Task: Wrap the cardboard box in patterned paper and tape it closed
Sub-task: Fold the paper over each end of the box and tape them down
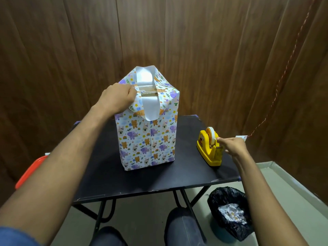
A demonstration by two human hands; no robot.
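Black tabletop (pixel 99 181) carries everything here: the box (pixel 147 139) stands upright near its middle, its sides already covered in patterned paper (pixel 159 150) with a seam running down the face toward you. Only the top end is open. There a strip of brown cardboard shows between two white flaps (pixel 144 77) of paper, one rising at the far edge, the other drooping over the near edge.

Your left hand (pixel 116 98) is closed over the left top edge, pressing the side fold down against the box. To the right, well apart from the box, sits the yellow tape dispenser (pixel 210 148). Your right hand (pixel 232 145) reaches it with fingers pinched narrow at the cutter end; whether a piece of tape is already between them is too small to tell.

So you are at the closing of the top end, fetching tape. The next move likely calls for drawing out a short piece one-handed and tearing it cleanly, while the left hand keeps the fold tight. Then the white flaps need folding flat over the cardboard before the tape goes across.
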